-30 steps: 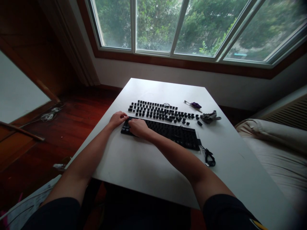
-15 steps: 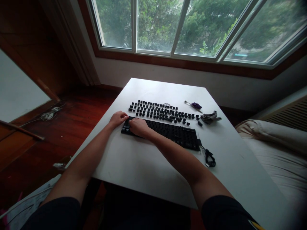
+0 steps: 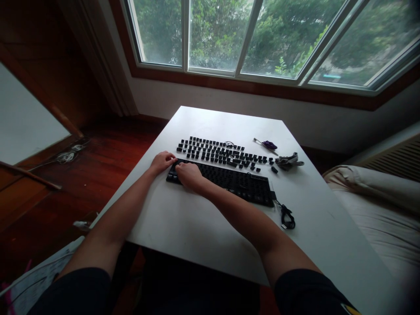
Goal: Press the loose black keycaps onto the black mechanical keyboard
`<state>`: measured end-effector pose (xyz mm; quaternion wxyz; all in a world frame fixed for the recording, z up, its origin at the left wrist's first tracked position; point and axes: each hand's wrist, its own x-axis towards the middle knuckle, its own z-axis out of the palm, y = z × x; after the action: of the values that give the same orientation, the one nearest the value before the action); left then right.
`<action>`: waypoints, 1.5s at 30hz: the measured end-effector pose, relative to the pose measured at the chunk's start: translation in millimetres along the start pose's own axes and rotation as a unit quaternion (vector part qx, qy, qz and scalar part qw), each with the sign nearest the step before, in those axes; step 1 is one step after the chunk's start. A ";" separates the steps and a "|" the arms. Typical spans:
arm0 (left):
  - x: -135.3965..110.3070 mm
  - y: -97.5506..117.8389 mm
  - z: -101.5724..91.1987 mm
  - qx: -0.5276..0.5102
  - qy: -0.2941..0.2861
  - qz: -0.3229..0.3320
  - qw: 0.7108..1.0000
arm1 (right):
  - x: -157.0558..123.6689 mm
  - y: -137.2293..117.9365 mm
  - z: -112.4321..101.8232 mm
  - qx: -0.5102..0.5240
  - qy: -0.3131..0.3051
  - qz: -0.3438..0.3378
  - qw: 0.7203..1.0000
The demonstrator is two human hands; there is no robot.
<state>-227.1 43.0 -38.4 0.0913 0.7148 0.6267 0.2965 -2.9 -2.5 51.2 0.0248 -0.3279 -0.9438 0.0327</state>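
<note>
The black keyboard (image 3: 229, 181) lies mid-table (image 3: 203, 227). The left hand (image 3: 162, 161), half-curled, touches its nine o'clock end; the right hand (image 3: 188, 174), fingers bent, presses beside it. Whether either grips anything, I cannot tell. Loose keycaps (image 3: 216, 153) lie at twelve o'clock.

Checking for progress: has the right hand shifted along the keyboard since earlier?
No. The right hand stays on the keyboard's left end, beside the left hand.

Head-worn view, forward and down over the table (image 3: 210, 218), near.
</note>
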 end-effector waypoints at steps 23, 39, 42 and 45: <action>-1.5 -3.4 -2.9 0.004 0.002 0.005 1.000 | 6.0 9.2 -7.2 0.011 -0.026 0.004 1.000; -2.1 -5.7 -3.4 -0.004 0.001 -0.001 1.000 | 10.6 10.7 -13.5 -0.011 -0.063 -0.024 0.998; -1.4 -6.9 -1.9 -0.002 0.001 0.002 1.000 | 11.9 12.0 -12.3 -0.006 -0.062 -0.023 0.998; -1.4 -7.2 -1.9 0.003 0.002 0.006 1.000 | 13.3 13.3 -13.0 0.002 -0.073 -0.026 0.997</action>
<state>-234.3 42.6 -40.9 0.0867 0.7182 0.6234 0.2966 -4.2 16.7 63.4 -0.0425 -0.2995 -0.9514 0.0578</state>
